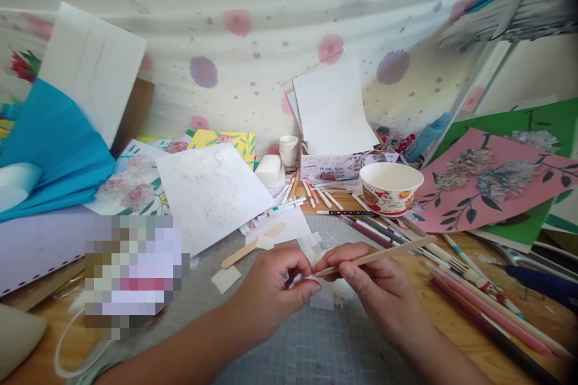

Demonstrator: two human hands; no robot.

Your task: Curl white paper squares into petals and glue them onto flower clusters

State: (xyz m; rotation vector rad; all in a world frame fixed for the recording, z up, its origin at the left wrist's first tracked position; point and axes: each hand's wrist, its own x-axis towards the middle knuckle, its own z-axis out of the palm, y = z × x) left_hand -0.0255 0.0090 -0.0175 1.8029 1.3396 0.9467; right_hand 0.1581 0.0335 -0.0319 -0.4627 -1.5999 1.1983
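My right hand [383,286] is closed around a long wooden craft stick [388,254], which slants up to the right. The stick's lower tip meets the fingertips of my left hand [275,286]. Those left fingers are pinched on a small white piece of paper [295,280], mostly hidden by the thumb and forefinger. Beneath both hands, small white paper squares [321,298] lie on a grey cutting mat [289,349]. Left of my hands, another craft stick [244,255] rests on the mat, near a loose paper square [226,280].
White sheet with fluffy paper relief [217,234] lies left. Behind stand a paper bowl [391,189], stacked paper cups [288,150] and a box [347,165] holding paper sheets. Pens and brushes [478,301], scissors [519,258] and pink flower artwork [469,210] crowd the right.
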